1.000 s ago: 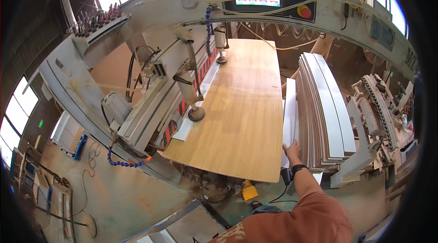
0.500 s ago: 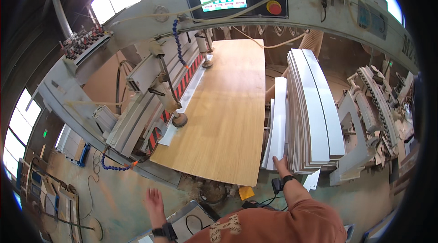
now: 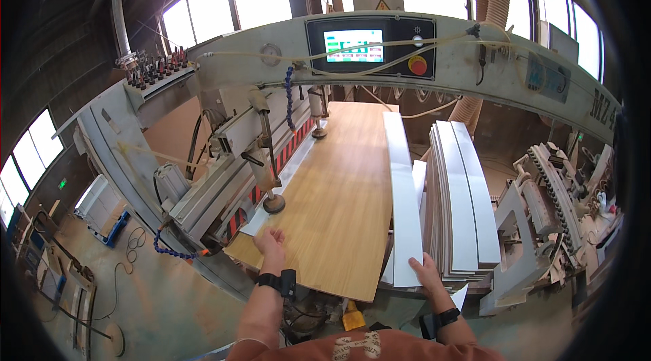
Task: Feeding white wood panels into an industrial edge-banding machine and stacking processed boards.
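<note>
My right hand grips the near end of a long white panel strip, thumb on its face. The strip leans along the right edge of the wood-grain board. My left hand, its fingers curled together, is over the board's near left corner. Beside it is the near end of another white strip, which runs along the board's left side under the machine's clamps. Whether these fingers touch that strip is hard to tell. The nearer round clamp foot is just beyond my left hand.
A stack of white panels stands close on the right. Overhead spans a machine beam with a lit screen and red stop button. Blue jointed hoses hang at the left. A grey metal frame is farther right.
My right hand has lifted a white strip from beside the stack and brought it left to the board's edge. My left hand has moved forward over the board, its fingers now curled. The view has tilted up.
</note>
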Available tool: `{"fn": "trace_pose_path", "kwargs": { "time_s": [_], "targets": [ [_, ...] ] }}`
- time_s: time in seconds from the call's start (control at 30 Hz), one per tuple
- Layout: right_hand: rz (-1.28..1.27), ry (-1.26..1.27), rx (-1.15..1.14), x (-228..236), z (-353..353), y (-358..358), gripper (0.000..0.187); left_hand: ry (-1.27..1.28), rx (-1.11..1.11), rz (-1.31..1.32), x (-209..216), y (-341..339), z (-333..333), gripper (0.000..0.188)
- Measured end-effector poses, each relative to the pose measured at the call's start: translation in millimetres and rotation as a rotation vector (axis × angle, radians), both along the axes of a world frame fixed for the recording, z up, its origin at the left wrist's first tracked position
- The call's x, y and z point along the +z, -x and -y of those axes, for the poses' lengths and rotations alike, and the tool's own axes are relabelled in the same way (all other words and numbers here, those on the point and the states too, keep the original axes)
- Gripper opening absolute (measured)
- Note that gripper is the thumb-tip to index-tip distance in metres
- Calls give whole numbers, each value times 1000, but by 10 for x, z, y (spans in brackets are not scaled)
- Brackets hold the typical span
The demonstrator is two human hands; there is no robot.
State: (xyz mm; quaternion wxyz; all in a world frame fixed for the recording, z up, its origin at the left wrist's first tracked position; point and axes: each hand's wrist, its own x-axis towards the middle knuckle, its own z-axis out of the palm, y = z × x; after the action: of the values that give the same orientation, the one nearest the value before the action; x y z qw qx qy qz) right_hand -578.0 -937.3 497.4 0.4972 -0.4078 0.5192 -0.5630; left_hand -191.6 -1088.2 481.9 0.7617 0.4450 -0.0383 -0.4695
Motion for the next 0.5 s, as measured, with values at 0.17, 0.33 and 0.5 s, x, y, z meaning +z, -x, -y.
{"fn": "trace_pose_path", "kwargs": {
  "time_s": [0.17, 0.33, 0.5],
  "targets": [
    [7, -48, 182, 89, 267, -33, 29, 13, 89, -33, 135, 127, -19, 75],
    [-113, 25, 112, 123, 468, -390, 35, 64, 184, -35, 235, 139, -48, 67],
    [-67, 51, 160, 278, 762, -851, 44, 181, 77, -84, -53, -273, -201, 20]
  ]
}}
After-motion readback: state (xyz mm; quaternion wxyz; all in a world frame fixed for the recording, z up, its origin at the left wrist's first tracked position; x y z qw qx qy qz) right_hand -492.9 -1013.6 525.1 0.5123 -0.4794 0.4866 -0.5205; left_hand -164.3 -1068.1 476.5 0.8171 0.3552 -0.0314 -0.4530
